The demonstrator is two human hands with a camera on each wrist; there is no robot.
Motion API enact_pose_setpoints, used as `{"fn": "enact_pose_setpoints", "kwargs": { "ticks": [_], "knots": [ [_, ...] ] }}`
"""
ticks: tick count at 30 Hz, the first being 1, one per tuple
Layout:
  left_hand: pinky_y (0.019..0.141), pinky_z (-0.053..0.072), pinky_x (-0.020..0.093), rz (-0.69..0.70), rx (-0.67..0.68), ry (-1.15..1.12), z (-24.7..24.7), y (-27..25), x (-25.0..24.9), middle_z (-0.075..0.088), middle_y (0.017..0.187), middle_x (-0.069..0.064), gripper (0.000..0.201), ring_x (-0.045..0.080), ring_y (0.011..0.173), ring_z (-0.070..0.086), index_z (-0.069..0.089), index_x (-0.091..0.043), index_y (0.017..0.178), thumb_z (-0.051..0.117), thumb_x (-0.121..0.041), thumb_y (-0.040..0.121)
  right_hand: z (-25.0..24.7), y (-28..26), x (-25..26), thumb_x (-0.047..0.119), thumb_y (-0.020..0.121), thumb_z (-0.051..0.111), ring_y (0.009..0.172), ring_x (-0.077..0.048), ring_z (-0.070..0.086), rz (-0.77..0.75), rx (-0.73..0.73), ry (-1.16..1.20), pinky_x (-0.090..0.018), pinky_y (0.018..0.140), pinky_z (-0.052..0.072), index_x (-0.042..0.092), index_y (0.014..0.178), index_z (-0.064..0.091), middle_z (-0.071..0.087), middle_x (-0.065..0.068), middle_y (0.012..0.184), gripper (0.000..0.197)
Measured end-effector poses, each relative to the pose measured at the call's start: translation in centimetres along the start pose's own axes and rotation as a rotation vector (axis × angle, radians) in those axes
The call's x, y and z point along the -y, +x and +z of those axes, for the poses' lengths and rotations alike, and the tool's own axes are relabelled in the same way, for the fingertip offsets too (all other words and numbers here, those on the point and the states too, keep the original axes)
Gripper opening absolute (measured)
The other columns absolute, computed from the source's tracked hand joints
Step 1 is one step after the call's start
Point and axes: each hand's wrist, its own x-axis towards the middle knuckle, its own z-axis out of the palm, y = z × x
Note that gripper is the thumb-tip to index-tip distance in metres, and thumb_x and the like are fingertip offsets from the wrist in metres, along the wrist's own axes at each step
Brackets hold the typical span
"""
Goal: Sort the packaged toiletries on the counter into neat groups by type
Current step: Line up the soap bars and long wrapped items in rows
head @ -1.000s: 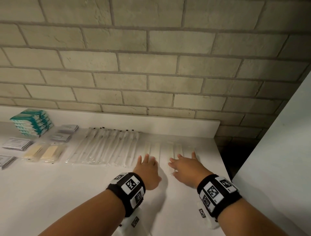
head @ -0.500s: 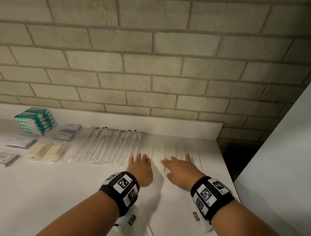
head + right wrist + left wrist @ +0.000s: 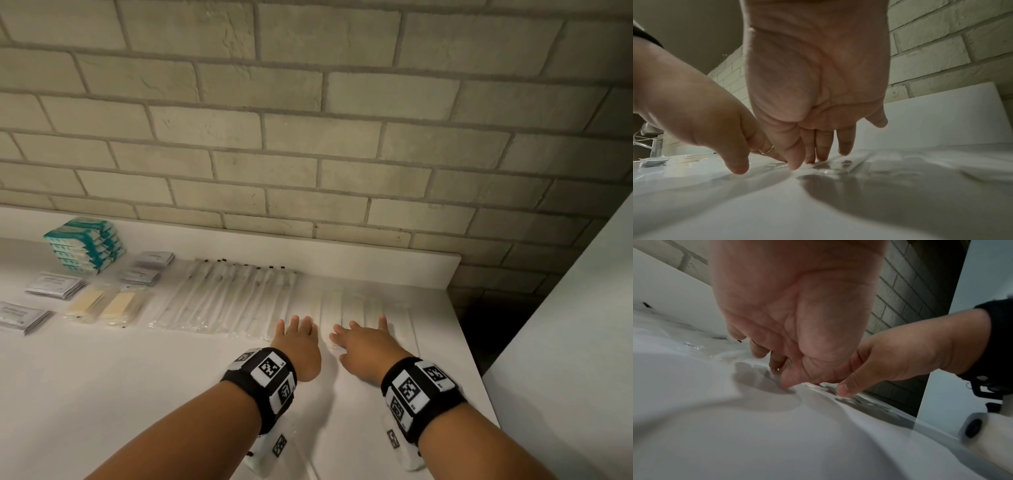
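Observation:
Long pale packets [image 3: 354, 305] lie side by side at the right end of the white counter [image 3: 137, 394], next to a row of clear toothbrush packets [image 3: 222, 298]. My left hand [image 3: 295, 325] lies flat at the left of the pale packets' near ends. My right hand [image 3: 359, 330] is spread over the near ends just beside it. In the left wrist view the left hand [image 3: 777, 366] touches the counter with its fingertips. In the right wrist view the right hand [image 3: 818, 155] has straight fingertips pressing on crinkled clear wrap [image 3: 830, 168]. Neither hand grips anything.
At the far left stand stacked teal boxes [image 3: 84, 245], grey sachets [image 3: 54, 284] and two cream soap bars in clear wrap [image 3: 102, 305]. A brick wall [image 3: 308, 137] rises behind a low white upstand. The counter ends on the right at a dark gap [image 3: 486, 325] beside a white panel [image 3: 565, 342].
Both hands stay on the near ends of the pale packets and have drawn slightly closer together. The other groups have not moved.

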Motion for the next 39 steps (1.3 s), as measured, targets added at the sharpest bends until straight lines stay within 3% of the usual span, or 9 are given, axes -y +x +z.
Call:
{"fn": "enact_pose_setpoints", "kwargs": {
  "ticks": [7, 16, 20, 23, 29, 33, 39],
  "knots": [
    [0.118, -0.005, 0.049, 0.003, -0.005, 0.034, -0.7, 1.0, -0.1, -0.008, 0.161, 0.007, 0.073, 0.029, 0.148, -0.012, -0.004, -0.007, 0.153, 0.032, -0.011, 0.09, -0.7, 1.2, -0.5, 0.019, 0.098, 0.035, 0.149, -0.016, 0.009, 0.032, 0.03, 0.045, -0.065, 0.113, -0.008, 0.03, 0.152, 0.021, 0.019, 0.009, 0.16, 0.057],
    [0.119, -0.005, 0.048, 0.004, -0.028, 0.031, -1.0, 1.6, 0.0, -0.008, 0.161, 0.007, 0.073, 0.029, 0.148, -0.012, -0.003, -0.007, 0.153, 0.033, -0.009, 0.09, -1.2, 1.6, -0.7, 0.02, 0.097, 0.036, 0.148, -0.017, 0.014, 0.05, 0.026, 0.053, -0.066, 0.113, -0.004, 0.03, 0.151, 0.023, 0.03, 0.004, 0.156, 0.056],
    [0.119, -0.005, 0.048, 0.001, -0.043, 0.025, -1.0, 1.5, 0.1, -0.01, 0.161, 0.008, 0.074, 0.03, 0.147, -0.013, -0.003, -0.007, 0.153, 0.034, -0.008, 0.089, -1.1, 1.4, -1.0, 0.022, 0.098, 0.037, 0.149, -0.017, 0.008, 0.031, 0.03, 0.083, -0.065, 0.113, -0.006, 0.031, 0.153, 0.018, 0.017, 0.009, 0.161, 0.058],
    [0.119, -0.005, 0.049, 0.016, -0.104, 0.034, -0.8, 1.3, 0.1, -0.014, 0.16, 0.01, 0.075, 0.032, 0.147, -0.014, -0.007, -0.007, 0.153, 0.034, -0.008, 0.09, -1.0, 0.5, -1.7, 0.02, 0.097, 0.039, 0.15, -0.015, 0.003, 0.06, -0.046, 0.169, -0.062, 0.115, -0.01, 0.03, 0.154, 0.011, 0.006, 0.012, 0.162, 0.065],
    [0.119, -0.004, 0.05, 0.164, -0.076, 0.067, -0.8, 1.4, -1.2, -0.012, 0.161, 0.007, 0.076, 0.03, 0.147, -0.013, -0.003, -0.01, 0.154, 0.035, -0.007, 0.088, -0.7, -0.8, -2.6, 0.018, 0.097, 0.032, 0.148, -0.016, 0.013, 0.158, 0.106, -0.027, -0.065, 0.112, -0.01, 0.027, 0.152, 0.027, 0.022, 0.005, 0.16, 0.055],
    [0.119, -0.002, 0.05, 0.17, -0.054, 0.102, -0.7, 1.8, -2.0, -0.006, 0.161, 0.006, 0.075, 0.031, 0.148, -0.01, 0.0, -0.009, 0.153, 0.036, -0.008, 0.087, -0.9, 0.1, -2.9, 0.016, 0.096, 0.031, 0.148, -0.017, 0.014, 0.165, 0.11, -0.05, -0.067, 0.111, -0.007, 0.027, 0.152, 0.025, 0.021, 0.006, 0.16, 0.057],
    [0.119, -0.001, 0.051, 0.164, -0.066, 0.132, -0.7, 1.9, -2.1, -0.004, 0.161, 0.006, 0.074, 0.031, 0.148, -0.008, 0.001, -0.009, 0.153, 0.036, -0.009, 0.088, -1.2, 1.8, -3.6, 0.019, 0.096, 0.032, 0.143, -0.019, 0.027, 0.205, 0.112, -0.049, -0.068, 0.11, -0.004, 0.029, 0.149, 0.03, 0.032, 0.0, 0.155, 0.054]
  ]
}}
